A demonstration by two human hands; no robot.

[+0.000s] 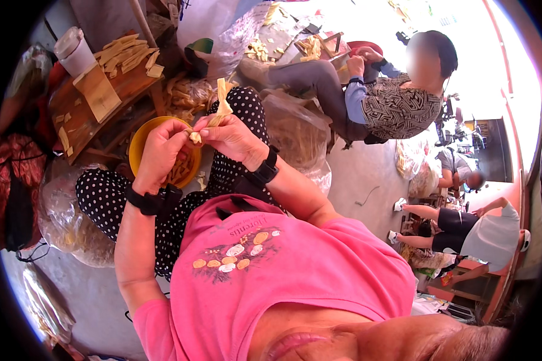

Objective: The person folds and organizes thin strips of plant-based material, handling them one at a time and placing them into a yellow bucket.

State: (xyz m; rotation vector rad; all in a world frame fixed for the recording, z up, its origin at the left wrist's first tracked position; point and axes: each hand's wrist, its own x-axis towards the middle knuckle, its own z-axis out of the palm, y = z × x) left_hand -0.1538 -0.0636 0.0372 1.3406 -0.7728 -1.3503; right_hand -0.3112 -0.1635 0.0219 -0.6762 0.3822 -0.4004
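My left hand pinches a pale yellow strip at a small knot-like bunch, its fingertips meeting those of my right hand. My right hand is closed on the same strip, and one flat end of it sticks up past the fingers. What the strip is made of, I cannot tell. Just under my hands, between my knees, is a yellow bowl with several yellowish-brown pieces in it. My forearms partly hide the bowl.
At the left, a wooden stool bears a pile of flat strips, a white lidded container and a brown flat sheet. Clear plastic bags lie around my legs. A co-worker sits across from me; others are farther right.
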